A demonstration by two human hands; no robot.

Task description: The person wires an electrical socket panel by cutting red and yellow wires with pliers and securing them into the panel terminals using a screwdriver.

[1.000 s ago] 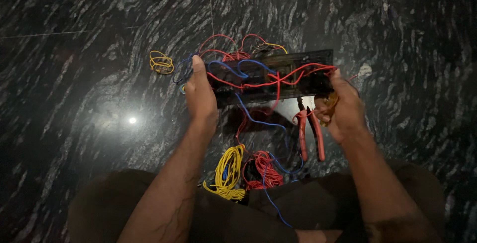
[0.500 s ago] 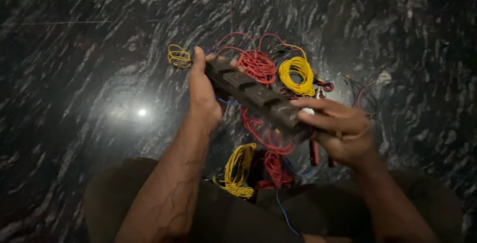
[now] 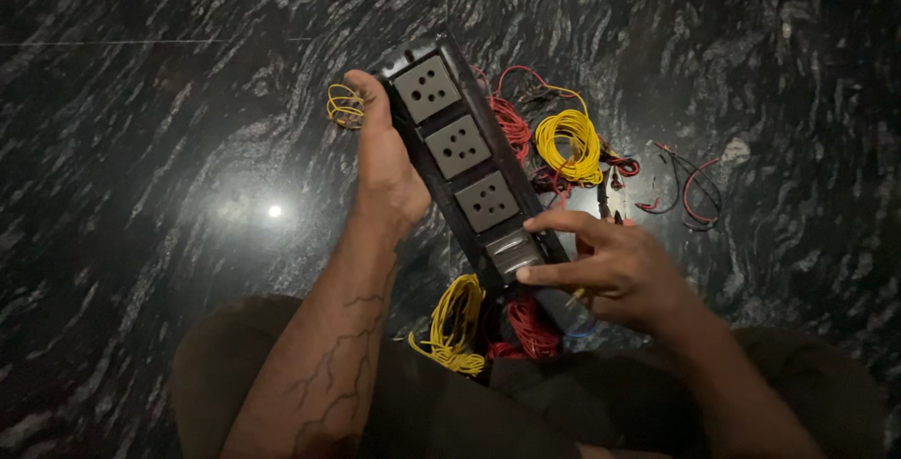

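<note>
Both hands, left point(image 3: 385, 173) and right point(image 3: 615, 267), grip the black socket strip point(image 3: 469, 163) above wire coils point(image 3: 563, 145).

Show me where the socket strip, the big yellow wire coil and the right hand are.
socket strip point(image 3: 457, 146), head view, on its middle socket face.
big yellow wire coil point(image 3: 568, 145), head view, on its loops.
right hand point(image 3: 615, 267), head view, on its back.

Socket strip point(image 3: 469, 163) between both hands point(image 3: 507, 220)

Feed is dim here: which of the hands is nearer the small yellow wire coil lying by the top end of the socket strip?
Left. The left hand has fingertips almost touching the small yellow wire coil; the right hand grips the socket strip's lower end, far from it.
</note>
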